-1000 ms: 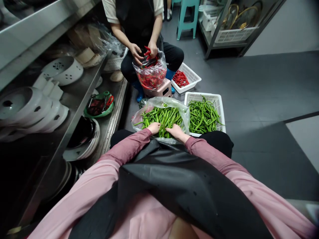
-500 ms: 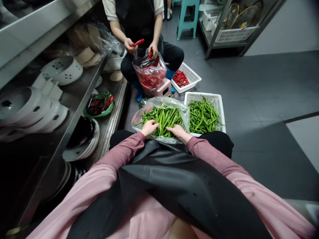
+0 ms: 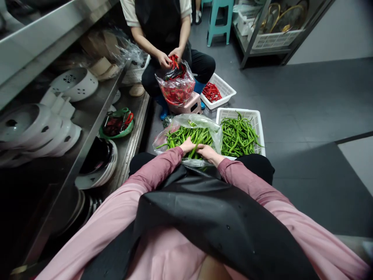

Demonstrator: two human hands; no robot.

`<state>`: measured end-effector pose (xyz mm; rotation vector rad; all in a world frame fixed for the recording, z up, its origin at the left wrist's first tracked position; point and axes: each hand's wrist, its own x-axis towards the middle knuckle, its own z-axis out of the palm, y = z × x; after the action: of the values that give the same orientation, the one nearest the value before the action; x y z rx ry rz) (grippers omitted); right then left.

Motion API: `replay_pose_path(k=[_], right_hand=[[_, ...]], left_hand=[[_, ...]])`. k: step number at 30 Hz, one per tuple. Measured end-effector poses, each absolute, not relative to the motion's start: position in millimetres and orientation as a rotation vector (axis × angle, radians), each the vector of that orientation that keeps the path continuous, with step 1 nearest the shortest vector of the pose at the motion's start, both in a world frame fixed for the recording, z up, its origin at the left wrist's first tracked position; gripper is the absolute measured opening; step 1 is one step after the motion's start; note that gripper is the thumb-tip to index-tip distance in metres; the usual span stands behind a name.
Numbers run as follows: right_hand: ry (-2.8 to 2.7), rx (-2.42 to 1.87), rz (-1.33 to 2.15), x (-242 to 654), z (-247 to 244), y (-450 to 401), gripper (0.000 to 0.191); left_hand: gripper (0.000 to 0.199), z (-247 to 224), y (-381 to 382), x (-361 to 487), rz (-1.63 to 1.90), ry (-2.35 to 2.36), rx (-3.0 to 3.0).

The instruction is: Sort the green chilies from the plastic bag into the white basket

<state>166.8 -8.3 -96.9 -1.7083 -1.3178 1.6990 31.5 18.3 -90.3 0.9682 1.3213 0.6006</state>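
Observation:
A clear plastic bag (image 3: 216, 132) full of green chili peppers (image 3: 177, 136) lies open between my knees. My left hand (image 3: 187, 145) is closed over the peppers, its fingertips meeting those of my right hand. Between them is a green chili pepper (image 3: 201, 140), pinched by my right hand (image 3: 206, 152); the left fingers are at it too, partly hidden. Just right of the bag stands a white plastic basket (image 3: 256, 120) heaped with more green chili peppers (image 3: 239, 136).
Opposite me a seated person (image 3: 163, 31) handles red chili peppers over a plastic bag (image 3: 177, 91) on a pink stool (image 3: 194, 104). A white basket (image 3: 227, 93) beside them holds red peppers. At left, a metal shelf (image 3: 96, 120) carries white bowls (image 3: 55, 136).
My left hand has moved right to meet my right hand, which has barely shifted. The other person's hands have come together over their bag.

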Motion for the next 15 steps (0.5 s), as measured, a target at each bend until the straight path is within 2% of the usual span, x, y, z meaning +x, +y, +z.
replay_pose_path(k=[4, 7, 10, 12, 15], right_hand=[[-1.496, -1.571, 1.777, 165.3, -90.5, -8.5, 0.014], [-1.763, -1.635, 1.437, 157.1, -91.3, -10.4, 0.011], [-2.047, -1.660, 1.189, 149.1, -89.8, -11.6, 0.019], [-2.160, -1.587, 1.212, 149.1, -84.6, -9.7, 0.022], [-2.233, -1.460, 1.392, 160.9, -72.6, 1.6, 0.016]], left_hand=[[0.063, -94.4, 19.5, 12.3, 0.565, 1.269, 0.966], [0.061, -98.2, 19.7, 0.9, 0.618, 1.283, 1.014], [0.054, -96.2, 20.8, -2.9, 0.594, 1.219, 1.160], [0.049, -92.8, 23.1, -1.8, 0.568, 1.208, 1.219], [0.046, -91.4, 26.7, 1.8, 0.533, 1.216, 1.187]])
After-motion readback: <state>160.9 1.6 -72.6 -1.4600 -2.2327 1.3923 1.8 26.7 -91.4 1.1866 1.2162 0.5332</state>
